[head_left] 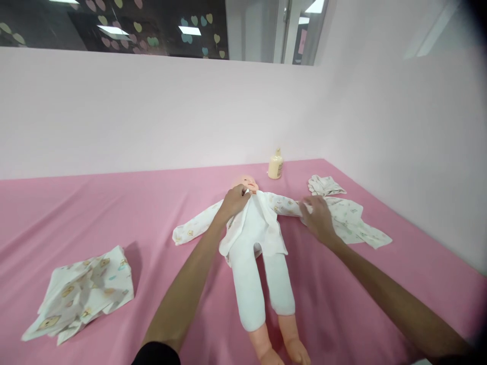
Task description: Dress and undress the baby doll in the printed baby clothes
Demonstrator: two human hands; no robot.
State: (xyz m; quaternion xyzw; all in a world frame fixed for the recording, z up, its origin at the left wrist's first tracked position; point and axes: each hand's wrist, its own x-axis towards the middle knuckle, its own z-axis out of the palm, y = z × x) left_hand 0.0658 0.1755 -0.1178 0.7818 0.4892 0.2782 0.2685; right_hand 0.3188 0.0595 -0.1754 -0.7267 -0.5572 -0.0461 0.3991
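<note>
A baby doll (249, 183) lies on its back, its feet toward me. White leggings (247, 284) cover its legs down to the shins. A white printed baby shirt (279, 238) is on its arms and hangs open at the front over a white top. My left hand (235, 200) is closed on the shirt's collar edge, just below the doll's chin. At the cuff of the sleeve on the right, my right hand (318, 217) has its thumb and fingers around the sleeve end. The other sleeve (194, 228) stretches out flat to the left.
Pink cloth (160, 203) covers the surface. A folded printed cloth (87, 289) lies at the left. Behind the doll stands a cream pump bottle (275, 166). Printed baby clothing (350, 218) and a small crumpled white cloth (325, 185) lie at the right, near the wall (399, 152).
</note>
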